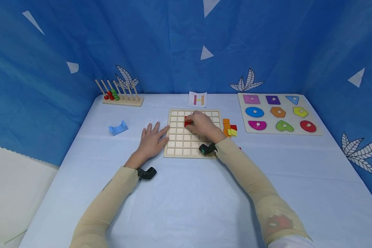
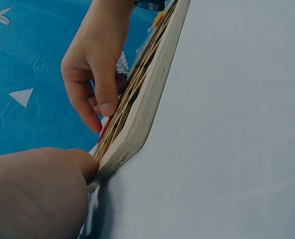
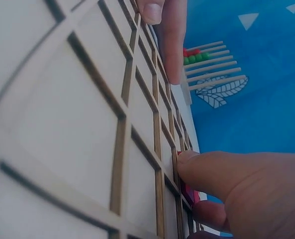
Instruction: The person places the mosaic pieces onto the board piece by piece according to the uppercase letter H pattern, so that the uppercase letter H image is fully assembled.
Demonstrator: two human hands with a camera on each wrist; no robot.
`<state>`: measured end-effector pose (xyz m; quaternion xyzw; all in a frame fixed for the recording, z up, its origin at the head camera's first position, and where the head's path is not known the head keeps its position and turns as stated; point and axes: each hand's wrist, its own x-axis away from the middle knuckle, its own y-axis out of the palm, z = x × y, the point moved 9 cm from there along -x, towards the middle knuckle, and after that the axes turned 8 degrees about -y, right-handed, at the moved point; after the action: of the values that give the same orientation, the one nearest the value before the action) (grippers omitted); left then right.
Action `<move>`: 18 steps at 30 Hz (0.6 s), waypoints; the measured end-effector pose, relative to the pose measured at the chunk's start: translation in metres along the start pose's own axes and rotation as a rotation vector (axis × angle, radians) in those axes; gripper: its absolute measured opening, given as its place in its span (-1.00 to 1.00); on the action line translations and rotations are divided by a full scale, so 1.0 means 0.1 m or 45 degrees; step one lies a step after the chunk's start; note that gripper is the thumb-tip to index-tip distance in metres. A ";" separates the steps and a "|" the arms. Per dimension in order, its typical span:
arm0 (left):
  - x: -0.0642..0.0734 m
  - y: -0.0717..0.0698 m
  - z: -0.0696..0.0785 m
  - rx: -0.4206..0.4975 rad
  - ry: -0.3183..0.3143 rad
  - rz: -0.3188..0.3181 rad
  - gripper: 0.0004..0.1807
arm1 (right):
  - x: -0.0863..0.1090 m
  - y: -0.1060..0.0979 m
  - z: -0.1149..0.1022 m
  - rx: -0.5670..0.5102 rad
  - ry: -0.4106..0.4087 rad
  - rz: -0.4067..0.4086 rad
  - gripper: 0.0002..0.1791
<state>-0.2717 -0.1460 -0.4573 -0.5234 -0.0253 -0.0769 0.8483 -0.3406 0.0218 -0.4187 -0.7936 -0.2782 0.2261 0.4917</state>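
Note:
A wooden grid board (image 1: 178, 151) with square cells lies on the table. My right hand (image 1: 201, 124) reaches over its upper middle, thumb and fingertips pinching a red square tile (image 1: 186, 123) at the grid. In the right wrist view, red shows beside the thumb (image 3: 199, 167), low against the dividers; the fingers partly cover it. My left hand (image 1: 151, 140) rests flat and spread on the table, its thumb and forefinger at the board's left edge. Right of the board lie loose orange tiles (image 1: 226, 123), yellow tiles (image 1: 232, 132) and a red tile (image 1: 234, 127), close to the right forearm.
Behind the board lies a small pattern card (image 1: 197, 99). A peg rack with beads (image 1: 124, 102) stands back left, and a blue curved block (image 1: 118, 128) lies left of my left hand. A shape puzzle (image 1: 266, 106) occupies the back right. Blue cloth (image 1: 161, 51) hangs behind the table.

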 end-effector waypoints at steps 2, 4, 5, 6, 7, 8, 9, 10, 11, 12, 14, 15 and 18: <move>0.00 0.00 0.00 0.000 -0.002 0.000 -0.37 | 0.00 0.00 0.00 -0.005 0.002 0.000 -0.67; 0.00 0.00 0.00 -0.004 -0.004 0.000 -0.37 | 0.01 0.00 0.00 -0.012 0.001 -0.001 -0.66; 0.00 0.00 0.00 -0.007 -0.004 0.001 -0.37 | 0.01 -0.01 0.00 -0.015 0.001 0.001 -0.66; 0.00 0.00 0.00 -0.012 -0.002 0.004 -0.37 | 0.02 -0.01 0.00 -0.020 0.000 0.001 -0.66; 0.00 0.00 0.00 -0.014 -0.001 0.006 -0.37 | 0.02 -0.01 0.00 -0.025 -0.003 0.001 -0.66; 0.00 -0.01 0.00 -0.014 0.000 0.006 -0.37 | 0.02 -0.01 0.00 -0.030 -0.004 0.001 -0.67; 0.00 -0.01 0.00 -0.014 -0.001 0.005 -0.37 | 0.02 -0.01 0.00 -0.033 -0.005 0.002 -0.68; 0.00 -0.01 0.00 -0.015 -0.001 0.004 -0.37 | 0.02 -0.01 0.00 -0.033 -0.007 0.002 -0.68; 0.00 0.00 0.00 -0.015 -0.001 0.004 -0.37 | 0.02 -0.01 0.00 -0.033 -0.010 0.005 -0.69; 0.00 -0.01 0.00 -0.014 -0.001 0.004 -0.37 | 0.02 -0.01 0.00 -0.031 -0.012 0.006 -0.70; 0.00 0.00 0.00 -0.015 -0.002 0.002 -0.37 | 0.01 -0.02 0.00 -0.023 -0.013 0.013 -0.71; 0.00 0.00 0.00 -0.016 -0.002 0.002 -0.37 | 0.01 -0.02 0.00 -0.019 -0.012 0.017 -0.72; 0.00 0.00 0.00 -0.016 0.002 0.007 -0.38 | 0.01 -0.02 0.01 -0.017 -0.003 0.025 -0.72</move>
<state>-0.2713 -0.1462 -0.4572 -0.5286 -0.0225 -0.0751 0.8452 -0.3408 0.0239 -0.4176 -0.7994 -0.2724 0.2299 0.4837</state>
